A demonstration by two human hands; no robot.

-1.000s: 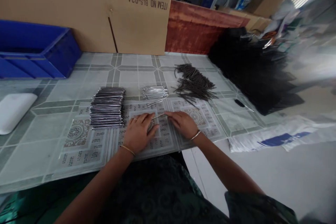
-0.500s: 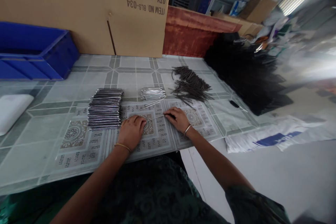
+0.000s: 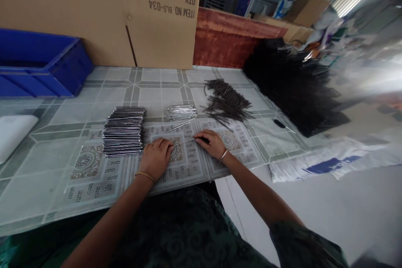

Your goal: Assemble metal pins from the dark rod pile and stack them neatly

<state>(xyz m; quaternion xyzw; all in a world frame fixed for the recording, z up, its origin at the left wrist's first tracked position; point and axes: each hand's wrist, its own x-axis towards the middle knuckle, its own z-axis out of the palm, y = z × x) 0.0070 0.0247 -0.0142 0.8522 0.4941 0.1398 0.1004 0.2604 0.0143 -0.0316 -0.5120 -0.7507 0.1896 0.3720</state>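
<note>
A thin metal rod (image 3: 184, 141) spans the gap between my two hands, low over the patterned sheet on the table. My left hand (image 3: 156, 157) pinches its left end, and my right hand (image 3: 211, 143) pinches the right end, where something small and dark shows at the fingers. Left of my left hand lies a wide stack of dark and silver rods (image 3: 124, 132). Beyond the hands is a smaller pile of silver rods (image 3: 181, 112), with a few loose ones at its near side. Dark thin strips (image 3: 228, 100) are heaped to its right.
A blue crate (image 3: 67, 67) and a white object (image 3: 15, 136) are at the left. Cardboard (image 3: 163, 33) stands along the back. A black pile (image 3: 282, 83) and a dark-handled tool (image 3: 279, 124) lie at the right. The table's near edge runs below my hands.
The view has shifted slightly, so most things appear a little further left. Both hands keep their grip on the rod, with almost no other movement.
</note>
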